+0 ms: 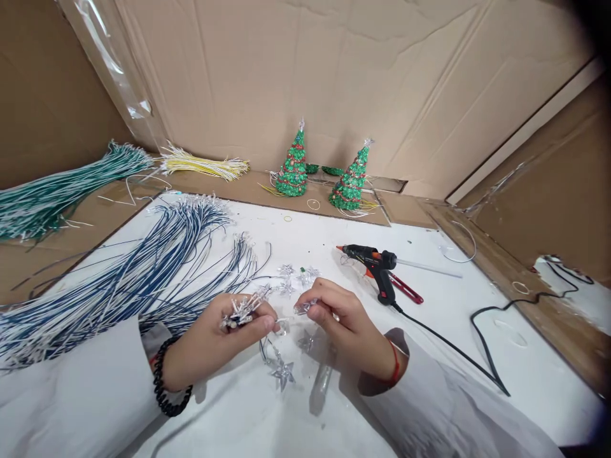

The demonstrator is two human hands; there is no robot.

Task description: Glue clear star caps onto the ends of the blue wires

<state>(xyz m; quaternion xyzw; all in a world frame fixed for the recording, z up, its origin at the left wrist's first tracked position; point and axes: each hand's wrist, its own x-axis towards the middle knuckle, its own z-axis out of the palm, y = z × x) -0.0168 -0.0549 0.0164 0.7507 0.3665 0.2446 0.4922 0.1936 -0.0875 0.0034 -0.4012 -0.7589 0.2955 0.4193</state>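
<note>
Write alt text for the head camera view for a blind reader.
A person's left hand holds a bunch of clear-tipped wires and the right hand pinches a small clear piece over a white tabletop. Blue and white wires lie at left, a black glue gun at right, two decorated trees behind.

Wires (160, 254) lie left, glue gun (384, 259) right, trees (352, 183) behind.

No lettering, label, brand, number or sign is legible here
</note>
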